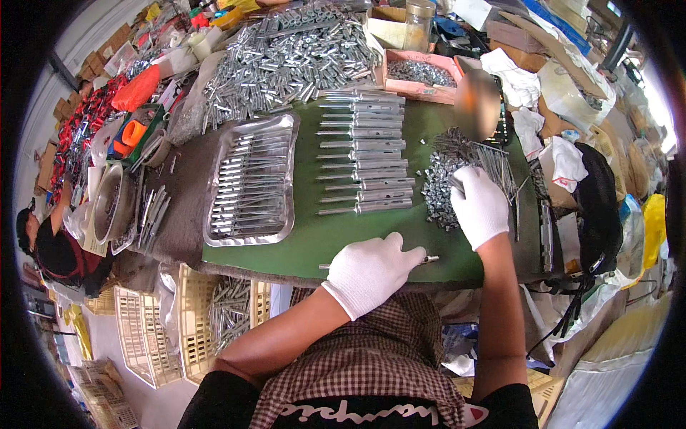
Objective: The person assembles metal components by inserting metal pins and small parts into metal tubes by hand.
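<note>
My left hand, in a white knitted glove, is closed around a metal rod near the front edge of the green mat. The rod's thin end pokes out on the left of the fist and its other end on the right; the middle is hidden. My right hand, gloved too, reaches down at a pile of small metal pieces. Its fingers are drawn together, and what they pinch is too small to name. Slotted metal tubes with thin rods lie in a row left of that pile.
A metal tray of thin rods lies on the left of the green mat. Behind it spreads a big heap of metal tubes. A pink box holds small parts. Plastic crates stand below the table; another person is at far left.
</note>
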Demonstrator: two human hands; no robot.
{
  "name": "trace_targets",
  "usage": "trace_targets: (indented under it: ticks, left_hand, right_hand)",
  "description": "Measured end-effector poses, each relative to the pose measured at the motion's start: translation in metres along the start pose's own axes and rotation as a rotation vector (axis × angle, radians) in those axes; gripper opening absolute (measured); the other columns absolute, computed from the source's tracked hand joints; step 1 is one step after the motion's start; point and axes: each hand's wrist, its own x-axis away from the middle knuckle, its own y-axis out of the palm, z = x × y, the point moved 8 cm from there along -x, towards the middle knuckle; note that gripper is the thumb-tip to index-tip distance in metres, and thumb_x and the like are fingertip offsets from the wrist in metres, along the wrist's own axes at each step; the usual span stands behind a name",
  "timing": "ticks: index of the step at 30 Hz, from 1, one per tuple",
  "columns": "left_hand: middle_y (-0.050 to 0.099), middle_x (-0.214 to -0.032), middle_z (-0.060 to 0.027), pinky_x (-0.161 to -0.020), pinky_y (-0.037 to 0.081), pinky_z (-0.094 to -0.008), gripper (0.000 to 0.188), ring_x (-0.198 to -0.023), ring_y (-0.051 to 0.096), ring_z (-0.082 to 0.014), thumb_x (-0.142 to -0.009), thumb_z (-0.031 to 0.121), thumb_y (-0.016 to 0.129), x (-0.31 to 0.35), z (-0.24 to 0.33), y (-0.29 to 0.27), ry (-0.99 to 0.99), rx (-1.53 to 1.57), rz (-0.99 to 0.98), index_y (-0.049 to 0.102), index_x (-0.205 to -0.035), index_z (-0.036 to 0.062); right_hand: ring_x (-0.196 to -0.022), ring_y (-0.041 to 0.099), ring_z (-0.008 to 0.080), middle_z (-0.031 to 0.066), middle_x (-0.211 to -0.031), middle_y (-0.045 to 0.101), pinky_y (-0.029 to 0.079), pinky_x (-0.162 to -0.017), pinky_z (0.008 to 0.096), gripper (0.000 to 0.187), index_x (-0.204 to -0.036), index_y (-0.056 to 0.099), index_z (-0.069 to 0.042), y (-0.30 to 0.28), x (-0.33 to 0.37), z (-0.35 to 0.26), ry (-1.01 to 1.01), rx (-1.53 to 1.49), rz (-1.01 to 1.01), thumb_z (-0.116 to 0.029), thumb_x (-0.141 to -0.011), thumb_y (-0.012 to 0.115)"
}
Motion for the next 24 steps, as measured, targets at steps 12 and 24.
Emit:
trace_targets:
  ticks: [12, 24]
  left_hand:
    - [0.051, -0.075, -0.0063, -0.048, 0.049, -0.0367, 0.02, -0.055, 0.06, -0.0221, -0.083, 0.017, 0.063, -0.002, 0.011, -0.002, -0.054, 0.055, 0.045, 0.065, -0.103, 0.0176]
    - [0.048, -0.073, -0.0068, -0.048, 0.049, -0.0363, 0.017, -0.055, 0.059, -0.0227, -0.085, 0.016, 0.062, -0.002, 0.013, 0.001, -0.036, 0.046, 0.044, 0.063, -0.102, 0.0172]
  right_hand:
    - [-0.079, 0.067, 0.0302, 0.0118, -0.088, 0.067, 0.053, -0.069, 0.0372, 0.013, -0.088, 0.067, -0.006, -0.012, 0.098, -0.031, 0.077, -0.497, -0.043, -0.007, -0.077, 0.074]
    - [-0.077, 0.065, 0.0238, 0.0098, -0.09, 0.065, 0.05, -0.071, 0.0325, 0.018, -0.094, 0.068, -0.005, -0.017, 0.074, 0.015, 0.25, -0.405, 0.228, -0.007, -0.078, 0.076]
